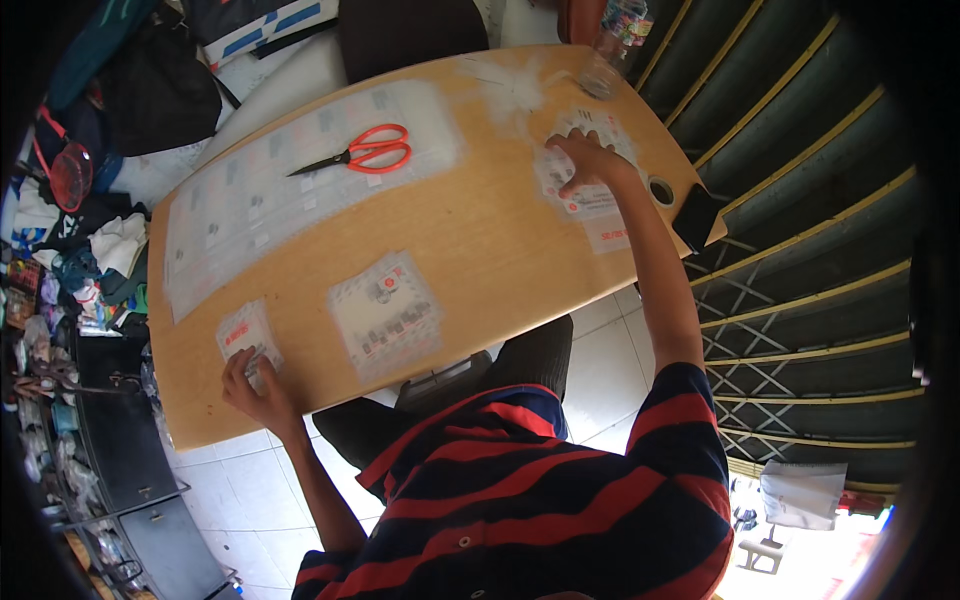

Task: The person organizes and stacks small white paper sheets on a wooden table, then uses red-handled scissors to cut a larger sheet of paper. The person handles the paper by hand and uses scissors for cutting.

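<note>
My left hand (255, 390) rests on the near left edge of the wooden table (490, 240), fingers pressed on a small clear packet with red print (243, 333). My right hand (585, 160) reaches far across to the right side and lies fingers spread on a pile of similar clear packets (590, 195). A larger clear packet (385, 313) lies flat near the table's front middle, between both hands. Neither hand has lifted anything.
Red-handled scissors (362, 153) lie on a long clear plastic sheet (260, 195) at the back left. A tape roll (661, 190) and a dark phone (695, 217) sit at the right edge. Clutter and bags fill the left side; a metal shutter stands on the right.
</note>
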A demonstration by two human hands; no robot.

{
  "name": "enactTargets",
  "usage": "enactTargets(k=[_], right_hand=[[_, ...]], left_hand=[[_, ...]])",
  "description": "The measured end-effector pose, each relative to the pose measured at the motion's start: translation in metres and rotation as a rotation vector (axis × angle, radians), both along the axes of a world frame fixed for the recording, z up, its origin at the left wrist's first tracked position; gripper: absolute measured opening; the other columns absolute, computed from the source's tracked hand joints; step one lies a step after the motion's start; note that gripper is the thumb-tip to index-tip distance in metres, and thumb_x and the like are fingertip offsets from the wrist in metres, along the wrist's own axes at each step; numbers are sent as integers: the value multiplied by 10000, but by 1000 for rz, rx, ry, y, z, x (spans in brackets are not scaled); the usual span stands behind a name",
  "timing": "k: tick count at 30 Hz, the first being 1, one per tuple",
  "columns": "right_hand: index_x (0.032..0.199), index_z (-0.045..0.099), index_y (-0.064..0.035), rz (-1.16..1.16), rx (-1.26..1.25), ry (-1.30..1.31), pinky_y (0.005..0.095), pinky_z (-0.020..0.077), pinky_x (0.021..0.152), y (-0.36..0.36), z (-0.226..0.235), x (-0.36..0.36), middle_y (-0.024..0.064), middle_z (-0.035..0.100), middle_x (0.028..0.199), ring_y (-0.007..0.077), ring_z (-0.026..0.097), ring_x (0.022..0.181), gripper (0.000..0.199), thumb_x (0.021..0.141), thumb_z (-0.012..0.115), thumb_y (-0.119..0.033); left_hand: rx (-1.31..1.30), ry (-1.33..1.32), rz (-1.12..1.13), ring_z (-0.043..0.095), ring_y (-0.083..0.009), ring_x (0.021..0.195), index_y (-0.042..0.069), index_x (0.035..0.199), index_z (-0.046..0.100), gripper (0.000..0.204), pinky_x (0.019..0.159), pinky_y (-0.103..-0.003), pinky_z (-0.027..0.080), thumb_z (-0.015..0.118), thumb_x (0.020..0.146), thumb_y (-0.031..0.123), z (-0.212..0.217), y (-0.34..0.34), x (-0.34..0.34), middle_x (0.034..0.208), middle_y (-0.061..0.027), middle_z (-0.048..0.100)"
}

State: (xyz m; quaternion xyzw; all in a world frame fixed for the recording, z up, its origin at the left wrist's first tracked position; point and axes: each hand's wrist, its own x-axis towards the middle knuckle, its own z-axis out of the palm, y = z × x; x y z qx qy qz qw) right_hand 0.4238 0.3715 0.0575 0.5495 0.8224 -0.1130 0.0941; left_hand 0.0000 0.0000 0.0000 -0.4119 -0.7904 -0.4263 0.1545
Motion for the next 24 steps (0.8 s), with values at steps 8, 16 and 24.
enactTargets(k=[8, 16, 24], right_hand=[[1093, 510, -148, -10, 159, 260, 546, 371, 962, 21, -7, 14, 73, 523, 1189, 281, 488, 1153, 582, 629, 862, -133], [1236, 530, -185, 48, 38, 283, 511, 356, 1003, 15, -16, 17, 48, 526, 1213, 260, 469, 1209, 709, 614, 864, -123], [1308, 485, -213, 26, -45, 103, 578, 338, 1010, 15, -7, 1, 61, 476, 1290, 317, 380, 1288, 800, 611, 872, -145]], left_hand=[[3, -7, 7, 462, -305, 1139, 77, 1055, 658, 179, 993, -437, 342, 639, 877, 83, 5, -4, 8, 1149, -97, 607], [-26, -53, -58, 464, -303, 1129, 87, 1046, 661, 194, 994, -441, 339, 639, 853, 76, 4, 8, 19, 1152, -96, 611], [-41, -47, -102, 469, -304, 1107, 88, 1022, 664, 165, 985, -444, 340, 638, 859, 86, 0, 12, 26, 1130, -97, 607]])
